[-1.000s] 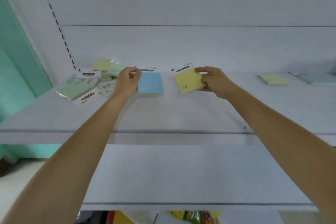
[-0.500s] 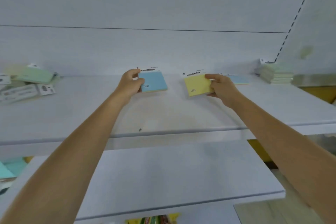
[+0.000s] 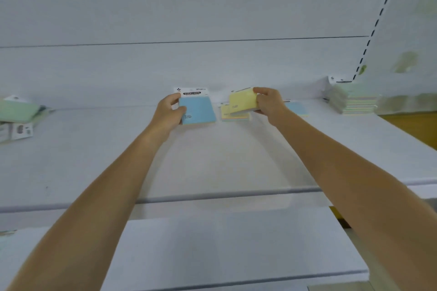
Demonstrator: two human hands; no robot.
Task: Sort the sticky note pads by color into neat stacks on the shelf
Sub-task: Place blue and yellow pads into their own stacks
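My left hand [image 3: 169, 112] grips a blue sticky note pad [image 3: 198, 110] with a white header card, held above the white shelf [image 3: 212, 160]. My right hand [image 3: 268, 101] grips a yellow pad [image 3: 242, 101], tilted just above a low yellow stack [image 3: 233, 116] lying on the shelf. A blue pad [image 3: 295, 108] lies on the shelf behind my right wrist. At the far right stands a taller stack of pads [image 3: 354, 98]. A loose pile of green and other pads [image 3: 16, 117] sits at the far left.
The shelf's back panel [image 3: 212, 68] rises right behind the pads. A slotted upright [image 3: 376, 19] runs up the right side. A lower white shelf [image 3: 224, 250] juts out beneath my arms. An orange-brown surface [image 3: 411, 125] shows at the right edge.
The view has swung further right. Both hands moved toward the back of the shelf; the yellow pad now hovers over the low yellow stack and the blue pad has risen upright.
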